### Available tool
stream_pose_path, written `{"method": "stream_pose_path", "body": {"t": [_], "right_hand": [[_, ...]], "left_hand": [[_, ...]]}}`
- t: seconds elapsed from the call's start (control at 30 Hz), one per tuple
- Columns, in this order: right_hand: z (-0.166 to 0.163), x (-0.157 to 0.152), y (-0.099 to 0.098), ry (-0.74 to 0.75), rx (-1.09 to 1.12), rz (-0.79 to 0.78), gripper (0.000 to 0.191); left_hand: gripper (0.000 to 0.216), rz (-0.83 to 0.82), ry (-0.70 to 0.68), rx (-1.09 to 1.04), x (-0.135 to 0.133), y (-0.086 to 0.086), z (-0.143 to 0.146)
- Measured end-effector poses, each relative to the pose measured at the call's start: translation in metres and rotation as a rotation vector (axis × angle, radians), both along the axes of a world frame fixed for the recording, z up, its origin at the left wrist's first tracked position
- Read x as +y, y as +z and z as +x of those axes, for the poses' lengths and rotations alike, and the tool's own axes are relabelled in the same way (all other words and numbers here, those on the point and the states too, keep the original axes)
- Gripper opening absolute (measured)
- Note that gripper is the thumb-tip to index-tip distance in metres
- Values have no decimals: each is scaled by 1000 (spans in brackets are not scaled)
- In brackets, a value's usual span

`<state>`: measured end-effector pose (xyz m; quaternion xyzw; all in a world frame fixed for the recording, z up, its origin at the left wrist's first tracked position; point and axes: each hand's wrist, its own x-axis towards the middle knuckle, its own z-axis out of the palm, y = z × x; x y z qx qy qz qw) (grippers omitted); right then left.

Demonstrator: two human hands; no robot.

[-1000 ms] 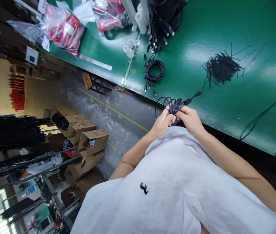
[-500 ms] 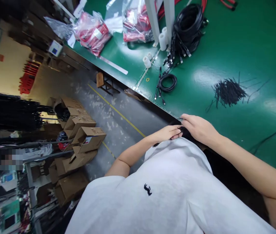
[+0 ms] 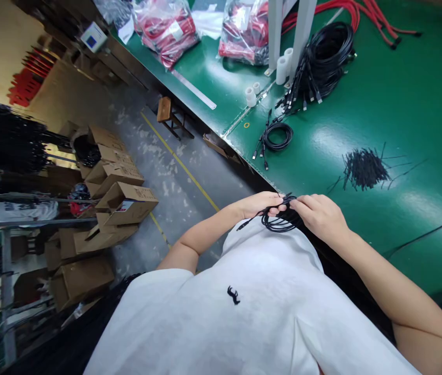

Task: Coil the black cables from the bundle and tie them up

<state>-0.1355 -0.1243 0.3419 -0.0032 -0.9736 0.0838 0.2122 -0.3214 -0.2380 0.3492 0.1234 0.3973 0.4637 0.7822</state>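
Observation:
A coiled black cable [image 3: 279, 224] hangs in front of my white shirt, just off the table edge. My left hand [image 3: 264, 204] is closed on its upper left side, with a loose plug end sticking out below the fingers. My right hand [image 3: 320, 214] pinches the coil's upper right side; whether a tie is between its fingertips I cannot tell. On the green table beyond lies a pile of short black ties [image 3: 365, 169]. Another small coiled cable [image 3: 278, 136] with several plug ends rests near the edge.
A big bundle of black cables [image 3: 328, 57] lies by the grey metal posts [image 3: 275, 36] and white plastic spools [image 3: 250, 97]. Bagged red cables [image 3: 169, 31] and a ruler [image 3: 194, 89] are further off. Left on the floor stand a wooden stool [image 3: 165, 110] and open cartons [image 3: 123, 205].
The coil has risen into view between my hands, where it was mostly hidden before. Both hands have shifted slightly, and the camera view has turned.

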Motion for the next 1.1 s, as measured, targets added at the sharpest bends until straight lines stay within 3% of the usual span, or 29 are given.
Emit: {"method": "stream_pose_path", "body": {"t": [0.23, 0.37, 0.5, 0.63, 0.83, 0.93, 1.1], "right_hand": [[-1, 0, 1, 44, -46, -142, 28], [-6, -1, -5, 32, -69, -36, 28], [-13, -1, -9, 16, -66, 102, 29], [-18, 3, -4, 78, -25, 106, 24], [-30, 15, 15, 353, 53, 235, 27], [-33, 19, 19, 380, 18, 355, 31], [-31, 19, 20, 368, -50, 571, 30]], "left_hand": [[40, 34, 30, 22, 1, -1, -6], [36, 59, 21, 111, 0, -4, -4], [24, 102, -16, 375, 0, -3, 1], [20, 118, -97, 535, -1, -1, 1], [35, 124, -129, 571, -4, -9, -1], [72, 117, -98, 504, -4, -14, 1], [79, 94, -144, 444, -4, -20, 2]]}}
